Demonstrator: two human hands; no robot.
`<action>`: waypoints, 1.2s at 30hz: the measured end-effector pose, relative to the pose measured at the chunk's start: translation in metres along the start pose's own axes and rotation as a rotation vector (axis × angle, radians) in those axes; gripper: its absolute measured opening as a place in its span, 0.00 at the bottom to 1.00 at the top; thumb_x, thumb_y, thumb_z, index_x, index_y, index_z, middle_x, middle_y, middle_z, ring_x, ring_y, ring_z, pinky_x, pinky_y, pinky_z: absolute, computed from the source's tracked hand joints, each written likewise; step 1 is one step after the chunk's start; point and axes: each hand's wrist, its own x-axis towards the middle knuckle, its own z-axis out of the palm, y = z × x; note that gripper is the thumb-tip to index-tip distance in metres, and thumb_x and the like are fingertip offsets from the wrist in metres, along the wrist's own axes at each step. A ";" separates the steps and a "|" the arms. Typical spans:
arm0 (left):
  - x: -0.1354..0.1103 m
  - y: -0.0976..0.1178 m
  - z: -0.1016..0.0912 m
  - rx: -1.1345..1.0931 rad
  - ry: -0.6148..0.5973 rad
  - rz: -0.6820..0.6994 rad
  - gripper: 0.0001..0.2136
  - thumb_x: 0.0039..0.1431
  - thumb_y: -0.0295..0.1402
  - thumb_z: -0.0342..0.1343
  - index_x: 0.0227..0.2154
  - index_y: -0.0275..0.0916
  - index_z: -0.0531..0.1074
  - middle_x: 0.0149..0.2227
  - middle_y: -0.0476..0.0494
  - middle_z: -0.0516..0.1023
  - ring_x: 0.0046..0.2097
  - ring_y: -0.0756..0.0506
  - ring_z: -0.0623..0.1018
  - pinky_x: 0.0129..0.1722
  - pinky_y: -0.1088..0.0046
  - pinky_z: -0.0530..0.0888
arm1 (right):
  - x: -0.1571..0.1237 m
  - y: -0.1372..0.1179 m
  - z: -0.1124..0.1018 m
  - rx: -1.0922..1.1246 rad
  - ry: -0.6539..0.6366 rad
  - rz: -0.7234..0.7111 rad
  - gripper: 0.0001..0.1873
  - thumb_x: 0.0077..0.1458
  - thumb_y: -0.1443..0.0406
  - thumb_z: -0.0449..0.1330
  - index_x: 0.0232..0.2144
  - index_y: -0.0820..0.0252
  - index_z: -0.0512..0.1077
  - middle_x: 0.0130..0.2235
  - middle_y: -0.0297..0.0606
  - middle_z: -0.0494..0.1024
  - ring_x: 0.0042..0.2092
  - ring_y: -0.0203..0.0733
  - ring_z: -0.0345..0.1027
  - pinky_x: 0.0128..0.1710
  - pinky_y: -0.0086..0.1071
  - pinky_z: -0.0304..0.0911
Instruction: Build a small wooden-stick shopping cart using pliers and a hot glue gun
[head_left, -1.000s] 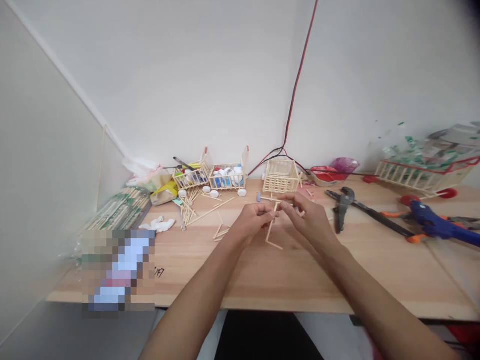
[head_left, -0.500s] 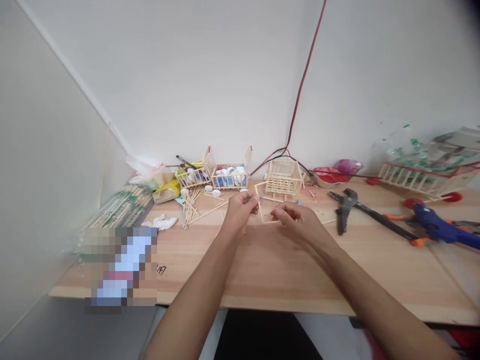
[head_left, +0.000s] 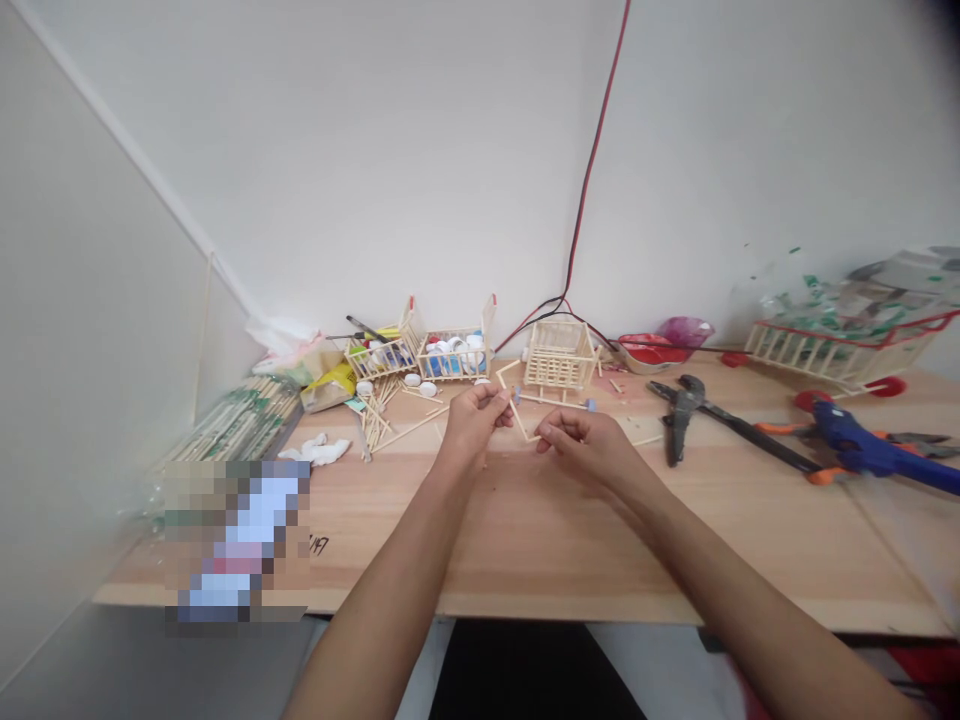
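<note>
My left hand (head_left: 480, 420) is closed on the long side of a small wooden stick frame (head_left: 520, 424), held just above the table. The frame is bracket-shaped, with short ends at the top and bottom. My right hand (head_left: 574, 436) pinches at its lower short end, where the fingertips hide part of the stick. Just beyond my hands stands a little stick cart (head_left: 559, 357) with a slatted basket. In front of the cart lies an axle stick with a bluish wheel (head_left: 591, 405) at its end.
Two stick carts (head_left: 454, 358) filled with bottle caps stand behind loose sticks (head_left: 384, 415). Bundled sticks (head_left: 232, 430) and a blurred-out phone (head_left: 251, 540) lie left. Rightward are a red bowl (head_left: 649, 352), black pliers (head_left: 679, 425), a blue glue gun (head_left: 862, 445) and a larger red-rimmed cart (head_left: 817, 355).
The view has shifted slightly, moving the scene a little to the left. Both hands keep hold of the frame, which has tilted more.
</note>
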 end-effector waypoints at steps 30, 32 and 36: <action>-0.012 -0.003 0.009 0.258 -0.364 -0.174 0.14 0.47 0.41 0.62 0.27 0.33 0.70 0.27 0.47 0.73 0.23 0.56 0.66 0.26 0.78 0.64 | 0.002 0.001 -0.016 -0.193 0.392 -0.326 0.10 0.58 0.63 0.57 0.40 0.57 0.74 0.40 0.39 0.79 0.39 0.41 0.71 0.36 0.33 0.63; -0.013 -0.003 0.009 0.255 -0.367 -0.185 0.15 0.47 0.41 0.62 0.28 0.33 0.70 0.28 0.46 0.74 0.24 0.56 0.67 0.26 0.79 0.64 | 0.002 0.000 -0.016 -0.201 0.384 -0.311 0.09 0.58 0.63 0.57 0.39 0.58 0.75 0.38 0.39 0.80 0.38 0.42 0.71 0.36 0.33 0.63; -0.014 -0.003 0.010 0.254 -0.370 -0.189 0.15 0.47 0.42 0.63 0.28 0.33 0.70 0.28 0.46 0.74 0.24 0.56 0.67 0.26 0.79 0.65 | 0.001 -0.001 -0.016 -0.206 0.376 -0.287 0.09 0.57 0.63 0.58 0.39 0.57 0.75 0.36 0.38 0.80 0.36 0.41 0.70 0.35 0.33 0.63</action>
